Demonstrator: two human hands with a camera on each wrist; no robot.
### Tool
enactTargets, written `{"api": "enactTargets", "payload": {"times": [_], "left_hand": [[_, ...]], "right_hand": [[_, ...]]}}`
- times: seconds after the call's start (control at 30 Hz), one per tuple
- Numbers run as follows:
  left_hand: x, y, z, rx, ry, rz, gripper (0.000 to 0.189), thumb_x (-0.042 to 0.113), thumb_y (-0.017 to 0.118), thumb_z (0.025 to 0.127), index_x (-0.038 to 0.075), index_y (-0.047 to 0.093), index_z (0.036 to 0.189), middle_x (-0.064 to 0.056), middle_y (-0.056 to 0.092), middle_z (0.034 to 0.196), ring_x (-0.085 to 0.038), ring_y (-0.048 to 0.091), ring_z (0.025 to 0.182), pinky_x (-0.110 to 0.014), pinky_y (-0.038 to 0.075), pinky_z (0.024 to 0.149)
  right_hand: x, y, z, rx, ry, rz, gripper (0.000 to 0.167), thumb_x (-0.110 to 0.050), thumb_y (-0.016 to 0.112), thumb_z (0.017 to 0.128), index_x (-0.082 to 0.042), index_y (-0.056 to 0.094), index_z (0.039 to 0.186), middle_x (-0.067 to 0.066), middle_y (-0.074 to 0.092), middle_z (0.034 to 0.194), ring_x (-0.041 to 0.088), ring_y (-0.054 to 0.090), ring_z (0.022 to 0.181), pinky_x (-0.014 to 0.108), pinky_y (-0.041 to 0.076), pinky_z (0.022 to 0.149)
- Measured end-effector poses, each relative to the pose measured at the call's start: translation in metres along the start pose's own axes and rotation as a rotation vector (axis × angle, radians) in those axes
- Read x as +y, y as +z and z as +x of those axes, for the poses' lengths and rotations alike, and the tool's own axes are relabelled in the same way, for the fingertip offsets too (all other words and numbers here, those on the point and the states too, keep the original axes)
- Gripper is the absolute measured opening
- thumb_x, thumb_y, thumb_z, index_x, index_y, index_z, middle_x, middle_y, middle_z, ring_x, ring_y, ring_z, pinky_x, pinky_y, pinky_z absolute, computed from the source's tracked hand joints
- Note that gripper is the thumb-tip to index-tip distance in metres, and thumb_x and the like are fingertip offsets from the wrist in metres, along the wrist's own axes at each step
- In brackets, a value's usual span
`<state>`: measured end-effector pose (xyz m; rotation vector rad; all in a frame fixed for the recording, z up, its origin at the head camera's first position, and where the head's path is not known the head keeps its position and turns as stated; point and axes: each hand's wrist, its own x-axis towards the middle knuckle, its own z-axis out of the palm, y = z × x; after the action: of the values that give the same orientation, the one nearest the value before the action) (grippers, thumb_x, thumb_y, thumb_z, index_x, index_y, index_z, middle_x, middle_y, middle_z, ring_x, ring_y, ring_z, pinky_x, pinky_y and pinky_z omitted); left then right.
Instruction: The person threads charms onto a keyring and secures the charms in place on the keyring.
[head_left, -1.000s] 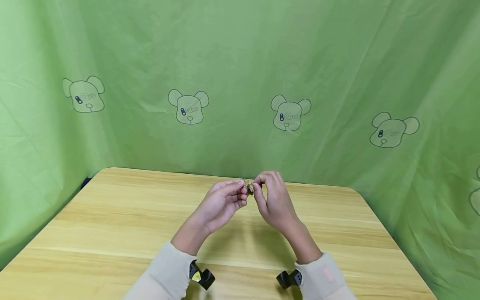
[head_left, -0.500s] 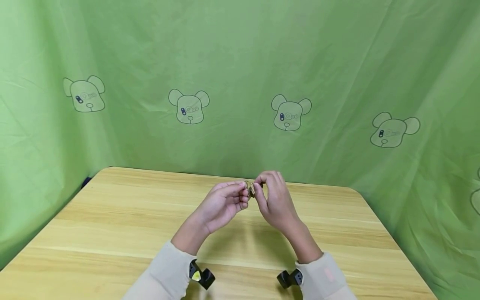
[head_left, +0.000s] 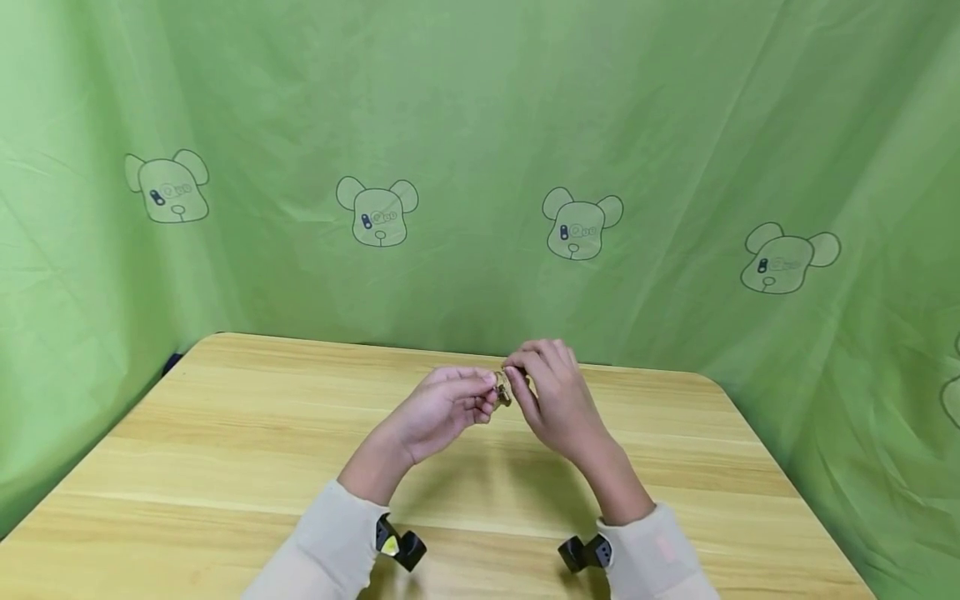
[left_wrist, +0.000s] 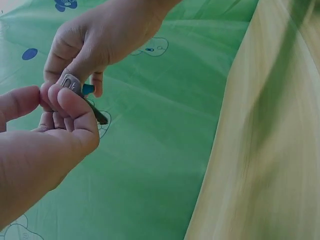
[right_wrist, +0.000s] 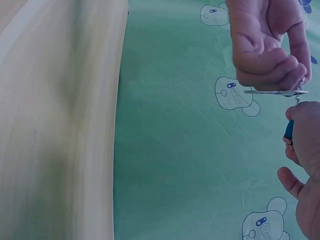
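Note:
Both hands meet over the far part of the table around a small flat metal piece (head_left: 503, 393). My left hand (head_left: 442, 412) pinches it between thumb and fingers. In the right wrist view the metal piece (right_wrist: 275, 92) appears edge-on as a thin strip, with a fine chain (right_wrist: 298, 99) running past it between the hands. My right hand (head_left: 558, 406) pinches a small blue part (right_wrist: 289, 130) at the chain's lower end. The left wrist view shows the blue part (left_wrist: 88, 89) beside a grey slotted portion; fingers hide much of the rest.
The light wooden table (head_left: 247, 442) has rounded far corners. Right behind its far edge hangs a green cloth (head_left: 480, 167) printed with bear faces, which also closes in both sides. Black wrist cameras (head_left: 408, 550) sit at the sleeve cuffs.
The metal piece has shifted slightly toward me and to the right with my left fingertips. My right hand has moved a little, its fingertips now more above the piece. Both hands keep their pinch.

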<state>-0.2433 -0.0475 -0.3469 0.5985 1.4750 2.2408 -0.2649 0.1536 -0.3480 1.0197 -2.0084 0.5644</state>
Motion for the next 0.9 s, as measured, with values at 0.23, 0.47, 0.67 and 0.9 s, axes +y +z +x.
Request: {"api": "enactTargets", "payload": {"times": [0.23,0.47,0.67,0.9], "left_hand": [[-0.001,-0.001,0.000,0.083,0.070,0.325,0.017,0.014,0.057,0.105,-0.002,0.063,0.103,-0.004,0.060,0.092,-0.017,0.056,0.087,-0.029,0.049,0.082],[-0.003,0.003,-0.001,0.177,0.159,0.628,0.014,0.016,0.061,0.104,0.004,0.067,0.102,-0.006,0.061,0.087,-0.014,0.050,0.075,-0.023,0.041,0.064],[-0.005,0.007,-0.001,0.236,0.229,0.688,0.013,0.015,0.062,0.103,0.004,0.068,0.101,-0.007,0.066,0.090,-0.015,0.057,0.076,-0.024,0.046,0.064],[-0.009,0.005,0.002,0.265,0.328,0.743,0.013,0.017,0.062,0.104,0.007,0.067,0.099,-0.008,0.066,0.088,-0.021,0.060,0.079,-0.026,0.050,0.069]], "right_hand": [[0.000,-0.007,0.003,-0.032,-0.029,-0.060,0.010,-0.009,0.060,0.099,-0.002,0.066,0.098,0.012,0.064,0.100,0.031,0.055,0.090,0.041,0.041,0.074],[-0.006,-0.012,0.006,-0.076,-0.009,-0.124,0.010,-0.010,0.060,0.098,-0.003,0.067,0.097,0.011,0.064,0.098,0.032,0.055,0.089,0.041,0.042,0.073],[-0.011,-0.012,0.007,-0.068,0.001,-0.160,0.008,-0.009,0.061,0.097,-0.003,0.066,0.096,0.011,0.064,0.096,0.032,0.056,0.087,0.040,0.042,0.070],[-0.013,-0.010,0.007,-0.031,0.022,-0.146,0.006,-0.007,0.063,0.096,-0.002,0.065,0.095,0.011,0.063,0.094,0.032,0.056,0.085,0.041,0.044,0.071]]}}
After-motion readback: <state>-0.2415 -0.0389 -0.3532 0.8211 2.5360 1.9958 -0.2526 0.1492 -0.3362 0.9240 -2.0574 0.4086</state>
